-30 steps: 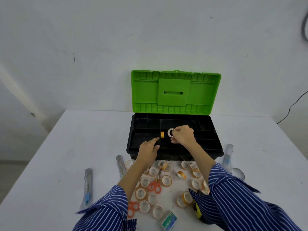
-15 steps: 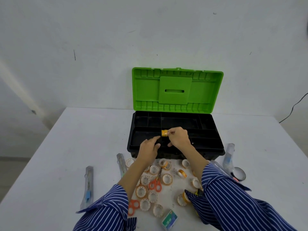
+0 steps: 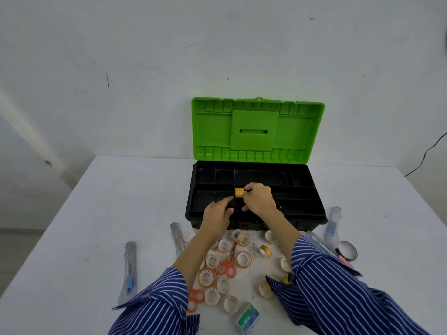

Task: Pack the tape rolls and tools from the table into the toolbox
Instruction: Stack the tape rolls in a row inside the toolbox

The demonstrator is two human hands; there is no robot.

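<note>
The black toolbox (image 3: 314,215) stands open at the back of the table, its green lid (image 3: 212,131) upright. My right hand (image 3: 260,199) pinches a small yellow tape roll (image 3: 239,192) above the divider of the box's tray. My left hand (image 3: 217,212) hovers at the box's front edge with its index fingertip next to the roll and nothing in its grasp. Several small tape rolls (image 3: 244,259) lie in front of the box, between my forearms. Among them are orange scissors (image 3: 227,267), and a second pair (image 3: 194,298) lies near my left sleeve.
A utility knife (image 3: 129,269) lies at the left and another (image 3: 177,238) nearer the box. At the right lie a clear packaged tool (image 3: 332,226) and a black tape roll (image 3: 348,250). A small green box (image 3: 248,320) sits at the front. A white wall is behind.
A second ago each hand held a roll over the tray, the right one a white roll. The hands came together, and now the right hand has the yellow roll and the left is lower.
</note>
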